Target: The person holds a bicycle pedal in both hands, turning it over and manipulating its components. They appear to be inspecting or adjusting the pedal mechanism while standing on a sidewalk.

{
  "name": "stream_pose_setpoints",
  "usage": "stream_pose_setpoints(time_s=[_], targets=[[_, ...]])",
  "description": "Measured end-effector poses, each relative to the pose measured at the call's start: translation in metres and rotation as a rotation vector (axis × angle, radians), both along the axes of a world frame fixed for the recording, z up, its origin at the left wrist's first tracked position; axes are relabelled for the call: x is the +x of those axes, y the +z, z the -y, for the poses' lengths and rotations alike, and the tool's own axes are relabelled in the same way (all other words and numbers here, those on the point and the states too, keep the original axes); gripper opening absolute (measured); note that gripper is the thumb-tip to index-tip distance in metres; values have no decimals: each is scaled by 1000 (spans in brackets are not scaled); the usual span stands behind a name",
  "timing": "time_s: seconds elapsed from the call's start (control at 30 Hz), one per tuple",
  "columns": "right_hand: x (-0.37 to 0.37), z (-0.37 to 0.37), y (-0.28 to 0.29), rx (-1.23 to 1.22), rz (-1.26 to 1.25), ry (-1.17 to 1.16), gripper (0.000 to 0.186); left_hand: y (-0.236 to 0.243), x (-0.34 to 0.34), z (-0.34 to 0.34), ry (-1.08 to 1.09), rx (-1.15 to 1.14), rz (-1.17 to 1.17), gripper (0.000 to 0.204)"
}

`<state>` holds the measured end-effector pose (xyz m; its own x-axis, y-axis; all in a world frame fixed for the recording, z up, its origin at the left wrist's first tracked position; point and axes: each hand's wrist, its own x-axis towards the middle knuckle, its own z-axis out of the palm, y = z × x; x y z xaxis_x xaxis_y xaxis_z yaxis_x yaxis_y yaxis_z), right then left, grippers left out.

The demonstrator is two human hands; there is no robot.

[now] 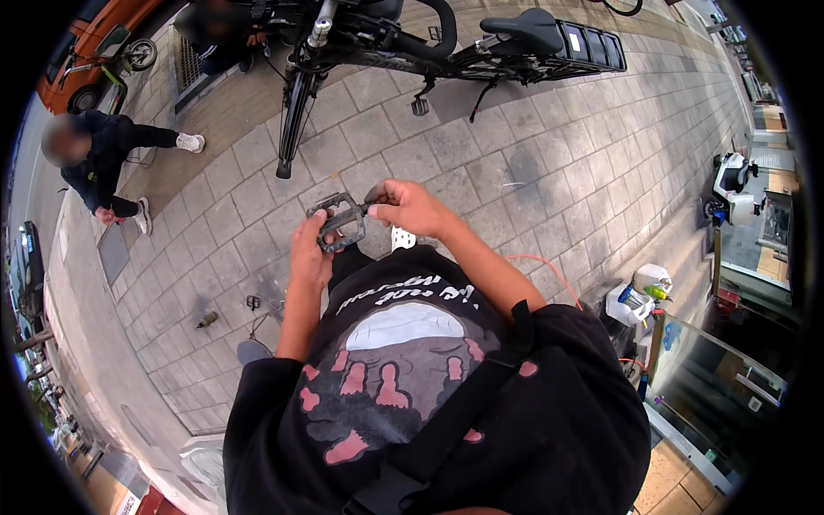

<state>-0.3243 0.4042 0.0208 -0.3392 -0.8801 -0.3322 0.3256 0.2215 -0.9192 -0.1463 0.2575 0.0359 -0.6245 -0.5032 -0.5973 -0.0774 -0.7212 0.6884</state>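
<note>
In front of my waist, my left hand [310,251] is closed around a black bicycle pedal [345,219] with an open cage. At the pedal's inner end, the thumb and fingers of my right hand [407,209] pinch its axle end, which they partly hide. Beyond my hands stands a black bicycle [403,47], its fork [294,124] ending above the paving with no wheel in it. A second pedal [420,106] hangs below the bicycle's frame.
Left of me, a small black pedal-like piece [253,302] and a brownish object [207,319] lie on the paving [223,257]. A person [107,159] is at the far left. An orange hose [549,264], white container [628,305] and white scooter [734,190] are to the right.
</note>
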Motion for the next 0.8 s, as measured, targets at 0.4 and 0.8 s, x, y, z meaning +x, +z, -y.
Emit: stream_pose_setpoints(time_s=[0.4, 0.8], targets=[[-2, 2, 2, 222, -98, -39, 46, -1, 10, -10, 10, 37, -142, 20], [-8, 9, 14, 163, -96, -34, 39, 0, 13, -19, 50, -43, -164, 22]])
